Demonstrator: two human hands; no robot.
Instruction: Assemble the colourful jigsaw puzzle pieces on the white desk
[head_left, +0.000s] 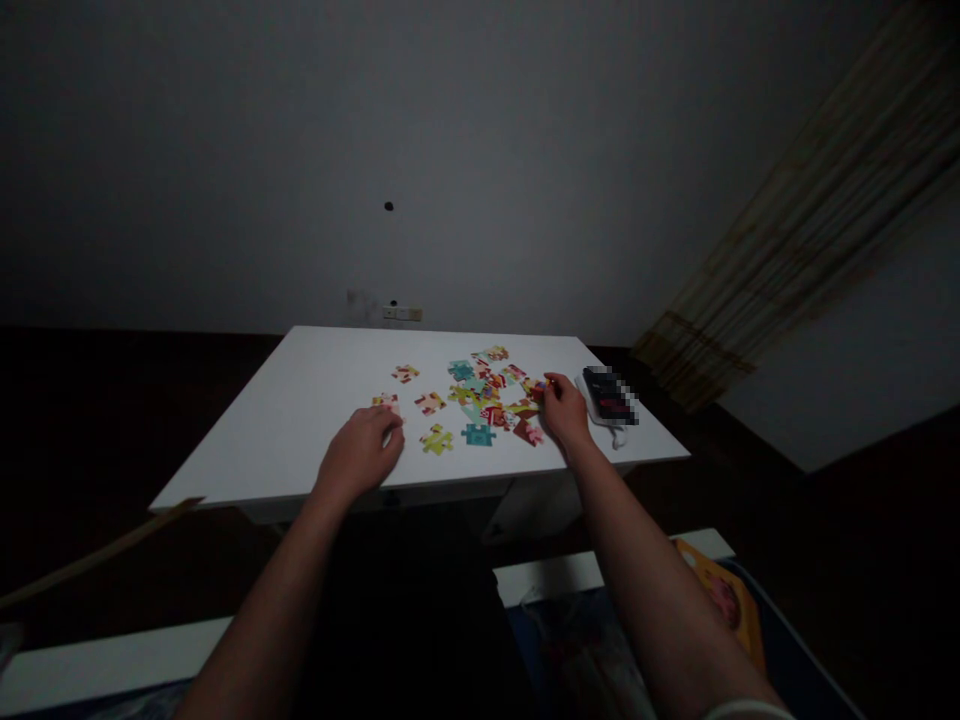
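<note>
Several colourful jigsaw pieces (480,395) lie scattered on a white table (300,400). My left hand (364,452) rests on the table near its front edge, fingers curled, fingertips at a pink and white piece (385,402). My right hand (564,411) is at the right side of the pile, fingers pinched on a red and yellow piece (538,386). A yellow piece (436,439) and a teal piece (478,434) lie between my hands.
A dark phone on a white case or pad (609,397) lies at the table's right edge, beside my right hand. A plain wall with a socket (401,313) stands behind the table. A curtain (810,220) hangs on the right. An orange object (724,595) sits below on the right.
</note>
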